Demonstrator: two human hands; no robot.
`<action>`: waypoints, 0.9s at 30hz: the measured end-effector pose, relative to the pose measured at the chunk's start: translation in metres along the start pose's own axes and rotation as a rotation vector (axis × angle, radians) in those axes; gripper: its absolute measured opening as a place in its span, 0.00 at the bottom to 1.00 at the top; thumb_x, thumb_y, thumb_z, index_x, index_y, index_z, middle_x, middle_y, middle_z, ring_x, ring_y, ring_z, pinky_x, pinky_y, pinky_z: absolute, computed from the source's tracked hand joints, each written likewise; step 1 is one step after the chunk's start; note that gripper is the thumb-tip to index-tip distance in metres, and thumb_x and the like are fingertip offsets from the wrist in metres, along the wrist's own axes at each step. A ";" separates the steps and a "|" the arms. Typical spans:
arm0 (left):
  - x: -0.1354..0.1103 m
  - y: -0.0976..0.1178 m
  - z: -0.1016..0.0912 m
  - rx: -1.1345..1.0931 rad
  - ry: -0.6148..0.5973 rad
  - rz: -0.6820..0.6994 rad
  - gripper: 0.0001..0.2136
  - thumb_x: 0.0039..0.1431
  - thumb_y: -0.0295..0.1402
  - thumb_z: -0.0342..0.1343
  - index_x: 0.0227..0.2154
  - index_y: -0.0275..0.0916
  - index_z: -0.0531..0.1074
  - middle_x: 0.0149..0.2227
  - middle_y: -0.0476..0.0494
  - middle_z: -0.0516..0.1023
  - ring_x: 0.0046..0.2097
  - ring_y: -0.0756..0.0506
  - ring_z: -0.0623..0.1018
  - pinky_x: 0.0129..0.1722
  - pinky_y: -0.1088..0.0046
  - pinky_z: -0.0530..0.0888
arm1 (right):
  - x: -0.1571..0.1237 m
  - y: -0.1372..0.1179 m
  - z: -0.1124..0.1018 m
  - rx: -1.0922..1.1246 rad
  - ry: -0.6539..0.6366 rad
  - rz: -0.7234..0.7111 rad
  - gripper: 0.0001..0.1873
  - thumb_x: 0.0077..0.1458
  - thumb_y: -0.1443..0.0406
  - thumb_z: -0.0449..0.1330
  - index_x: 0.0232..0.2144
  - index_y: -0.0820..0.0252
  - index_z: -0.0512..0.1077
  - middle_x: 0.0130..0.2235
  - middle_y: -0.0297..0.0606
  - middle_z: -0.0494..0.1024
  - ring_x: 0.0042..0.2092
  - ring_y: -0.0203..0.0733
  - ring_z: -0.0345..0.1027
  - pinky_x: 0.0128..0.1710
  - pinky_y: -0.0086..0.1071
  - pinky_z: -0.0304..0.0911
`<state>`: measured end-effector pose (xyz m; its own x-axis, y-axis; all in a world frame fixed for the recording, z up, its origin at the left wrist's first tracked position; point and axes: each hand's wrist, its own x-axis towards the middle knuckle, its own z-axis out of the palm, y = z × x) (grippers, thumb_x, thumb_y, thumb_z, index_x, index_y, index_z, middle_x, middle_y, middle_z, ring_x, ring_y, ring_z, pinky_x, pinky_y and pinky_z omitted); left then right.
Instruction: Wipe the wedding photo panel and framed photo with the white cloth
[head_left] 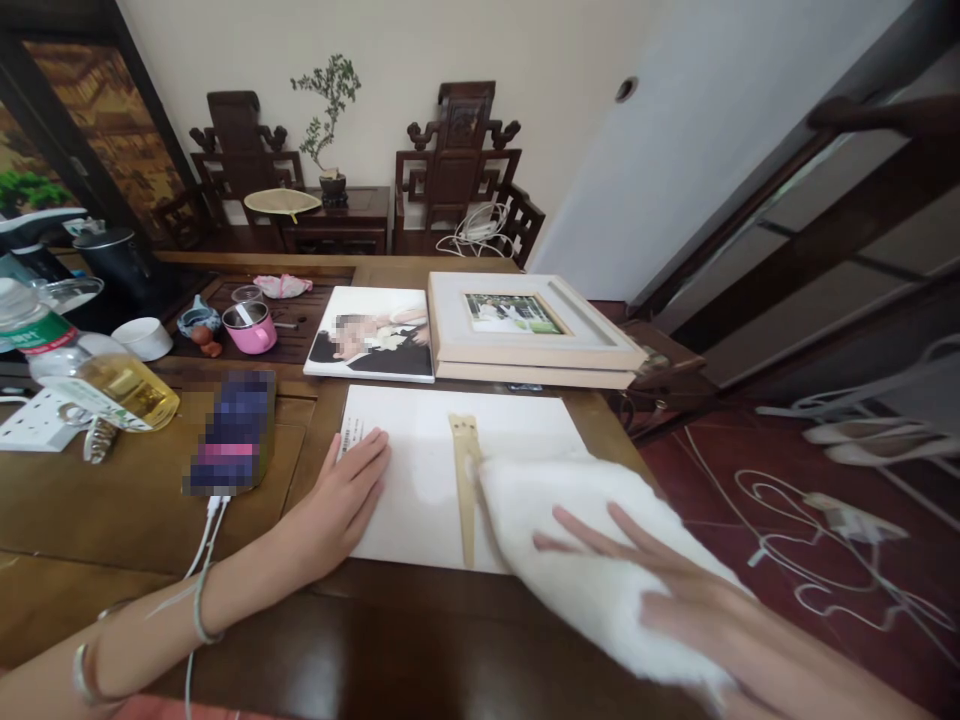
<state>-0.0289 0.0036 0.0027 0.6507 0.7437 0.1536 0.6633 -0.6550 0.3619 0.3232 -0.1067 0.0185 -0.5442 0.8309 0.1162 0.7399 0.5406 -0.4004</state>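
Observation:
A white rectangular panel [409, 480] lies on the wooden table with a tan easel leg [465, 490] on its upper face. My left hand [352, 500] rests flat on the panel's left edge, fingers stretched out, partly over a printed label. On the right, my right hand [637, 560] holds a fluffy white cloth [577, 490] against the panel's right part, beside the easel leg. Motion blurs this hand, and the cloth hides the panel's lower right corner.
Behind the panel are a photo print [371, 335] and stacked picture frames [532, 350]. A phone [232, 430] with a cable [202, 540], a tipped oil-coloured bottle [135, 385], a pink cup [251, 328] and a power strip [37, 420] are left. Cables [817, 530] lie on the floor right.

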 end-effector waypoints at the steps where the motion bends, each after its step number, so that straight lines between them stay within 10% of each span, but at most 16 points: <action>1: 0.000 0.000 0.000 0.001 -0.001 0.003 0.20 0.67 0.27 0.39 0.61 0.37 0.55 0.63 0.34 0.59 0.66 0.42 0.55 0.64 0.49 0.49 | 0.015 0.005 -0.003 -0.022 -0.018 -0.017 0.23 0.44 0.72 0.55 0.43 0.47 0.72 0.63 0.32 0.58 0.65 0.53 0.44 0.61 0.53 0.53; 9: 0.000 0.002 -0.003 0.016 -0.009 0.012 0.20 0.68 0.27 0.39 0.61 0.39 0.55 0.63 0.36 0.59 0.66 0.42 0.55 0.64 0.50 0.49 | 0.120 0.018 0.008 -0.128 0.074 0.016 0.19 0.43 0.76 0.48 0.36 0.60 0.69 0.62 0.48 0.61 0.66 0.53 0.37 0.61 0.65 0.36; 20: -0.001 -0.002 0.002 0.028 0.005 0.004 0.20 0.68 0.28 0.39 0.62 0.37 0.54 0.64 0.36 0.58 0.66 0.43 0.54 0.64 0.50 0.48 | 0.061 -0.067 0.025 -0.183 0.027 -0.369 0.12 0.35 0.77 0.52 0.22 0.58 0.68 0.64 0.41 0.59 0.66 0.62 0.40 0.62 0.64 0.38; 27: 0.000 -0.001 0.000 0.025 -0.004 0.007 0.20 0.68 0.28 0.38 0.61 0.35 0.55 0.64 0.35 0.59 0.66 0.42 0.55 0.64 0.49 0.49 | 0.090 -0.042 0.018 -0.084 -0.031 -0.277 0.19 0.29 0.77 0.50 0.26 0.60 0.72 0.64 0.42 0.56 0.66 0.58 0.38 0.62 0.63 0.36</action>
<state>-0.0293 0.0041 0.0022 0.6568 0.7386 0.1522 0.6679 -0.6634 0.3373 0.2359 -0.0569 0.0290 -0.7408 0.6466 0.1822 0.5911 0.7563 -0.2804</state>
